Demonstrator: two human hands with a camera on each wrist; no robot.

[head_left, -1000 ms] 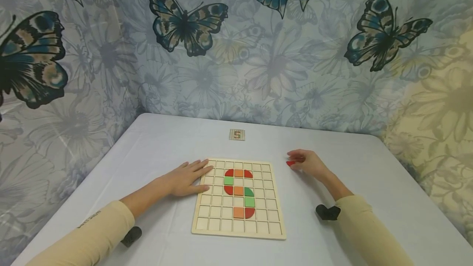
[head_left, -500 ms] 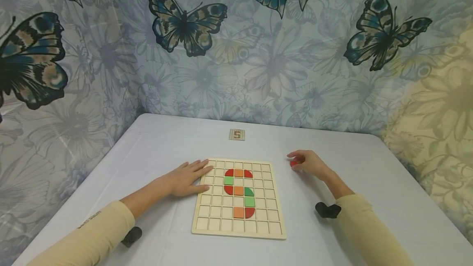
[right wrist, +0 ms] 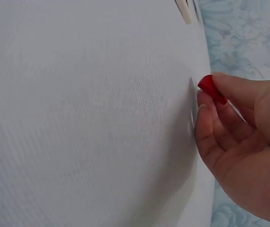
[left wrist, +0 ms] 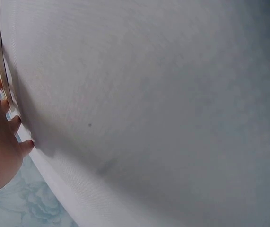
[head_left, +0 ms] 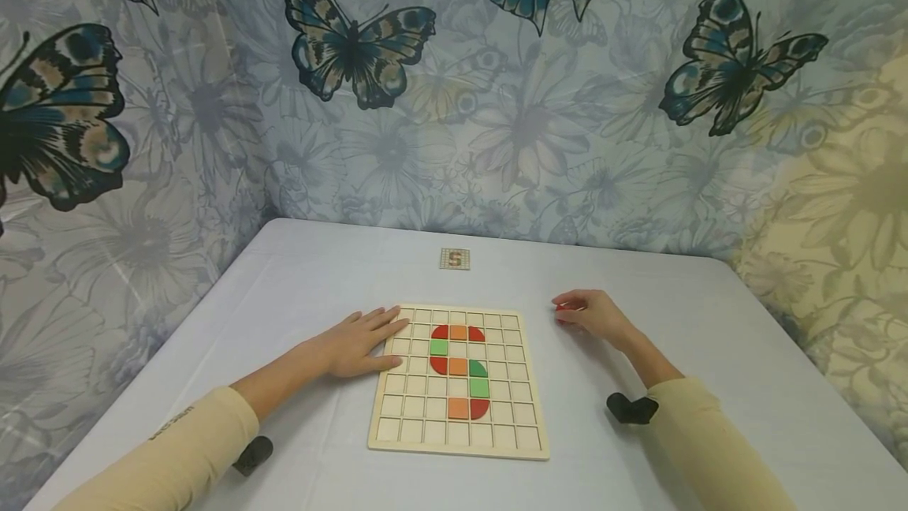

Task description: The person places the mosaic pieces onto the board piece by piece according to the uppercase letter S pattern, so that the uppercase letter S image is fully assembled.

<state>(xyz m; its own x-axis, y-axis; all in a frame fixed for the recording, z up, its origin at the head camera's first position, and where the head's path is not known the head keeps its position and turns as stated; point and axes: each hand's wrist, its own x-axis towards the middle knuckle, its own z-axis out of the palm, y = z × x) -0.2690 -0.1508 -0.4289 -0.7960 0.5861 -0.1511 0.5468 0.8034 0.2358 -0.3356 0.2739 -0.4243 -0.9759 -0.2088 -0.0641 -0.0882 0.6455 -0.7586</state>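
Note:
A pale wooden grid board (head_left: 414,420) lies on the white table with several red, orange and green tiles set in its squares. My left hand (head_left: 358,345) rests flat with fingers spread, its fingertips and thumb on the board's left edge; the left wrist view catches this hand (left wrist: 0,137) beside the board's rim. To the right of the board, my right hand (head_left: 596,318) pinches a small red piece between thumb and fingers. The right wrist view shows this red piece (right wrist: 212,88) tilted at the tips of the right hand (right wrist: 248,142), partly covered by the thumb.
Behind the board lies a small card (head_left: 455,259) with a gridded S pattern. Two black objects (head_left: 253,454) sit by the forearms, one under each sleeve. Walls with butterfly prints (head_left: 355,46) rise behind the table's far edge and left side.
The red piece has turned between my right fingers, and less of it shows in the head view now. My right hand has barely shifted. The left hand and the board have stayed still.

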